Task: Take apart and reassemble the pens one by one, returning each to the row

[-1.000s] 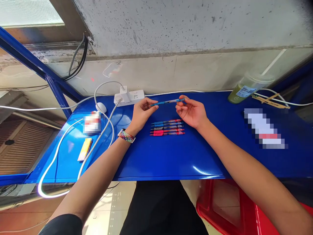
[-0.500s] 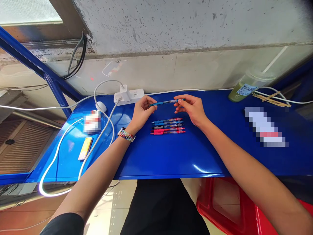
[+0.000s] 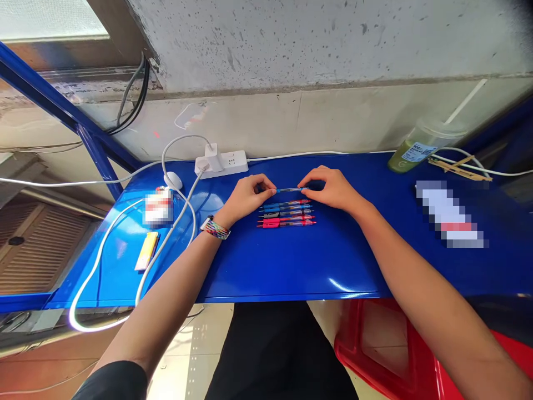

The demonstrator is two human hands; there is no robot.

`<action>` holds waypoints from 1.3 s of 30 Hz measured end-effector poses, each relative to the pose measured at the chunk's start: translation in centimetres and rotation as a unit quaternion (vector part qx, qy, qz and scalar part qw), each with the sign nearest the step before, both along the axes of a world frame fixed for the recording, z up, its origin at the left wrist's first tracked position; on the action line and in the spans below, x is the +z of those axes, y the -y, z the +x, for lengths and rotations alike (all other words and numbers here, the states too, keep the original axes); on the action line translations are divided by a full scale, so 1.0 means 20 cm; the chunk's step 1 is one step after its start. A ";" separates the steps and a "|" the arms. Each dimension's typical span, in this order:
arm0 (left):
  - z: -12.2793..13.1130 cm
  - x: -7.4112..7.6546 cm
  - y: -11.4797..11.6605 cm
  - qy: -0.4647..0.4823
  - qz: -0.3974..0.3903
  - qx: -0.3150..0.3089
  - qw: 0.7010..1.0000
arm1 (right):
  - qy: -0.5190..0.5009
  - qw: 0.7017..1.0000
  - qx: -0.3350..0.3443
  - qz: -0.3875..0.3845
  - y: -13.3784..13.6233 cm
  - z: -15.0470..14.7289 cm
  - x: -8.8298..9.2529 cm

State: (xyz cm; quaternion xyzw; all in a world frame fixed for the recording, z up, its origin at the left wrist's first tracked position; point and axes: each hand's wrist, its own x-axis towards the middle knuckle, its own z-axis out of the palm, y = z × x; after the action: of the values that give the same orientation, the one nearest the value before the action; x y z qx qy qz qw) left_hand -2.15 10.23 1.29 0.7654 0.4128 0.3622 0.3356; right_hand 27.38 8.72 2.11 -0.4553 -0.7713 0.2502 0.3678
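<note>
A blue pen (image 3: 288, 190) lies level between my two hands, just beyond a row of several other pens. My left hand (image 3: 251, 194) pinches its left end between thumb and fingers. At the other end, the fingertips of my right hand (image 3: 327, 189) are closed on the pen. Both of its ends are hidden by my fingers. In the row on the blue table are blue pens (image 3: 287, 206), a dark one, and a pen with a red grip (image 3: 286, 223) nearest to me; they lie side by side.
A white power strip (image 3: 229, 165) with plugs and looping cables stands at the back left. Left of my wrist are a white mouse (image 3: 172, 181) and a yellow box (image 3: 147, 251). A cup of green drink (image 3: 420, 147) and a blurred flat object (image 3: 449, 214) are on the right.
Both hands have brought the blue pen down and toward me, close to the far side of the row. My fingers now cover more of its ends.
</note>
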 end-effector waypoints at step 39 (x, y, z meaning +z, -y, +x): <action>0.01 -0.02 -0.01 -0.098 0.089 -0.069 0.989 | 0.041 0.994 0.095 0.039 0.15 -0.18 0.07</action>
State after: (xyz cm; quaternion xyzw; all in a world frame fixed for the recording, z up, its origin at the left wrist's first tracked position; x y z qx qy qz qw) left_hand -1.86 10.34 0.80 0.8508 0.3554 0.2970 0.2482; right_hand 23.86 5.68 3.48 -0.3754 -0.8344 0.2347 0.3284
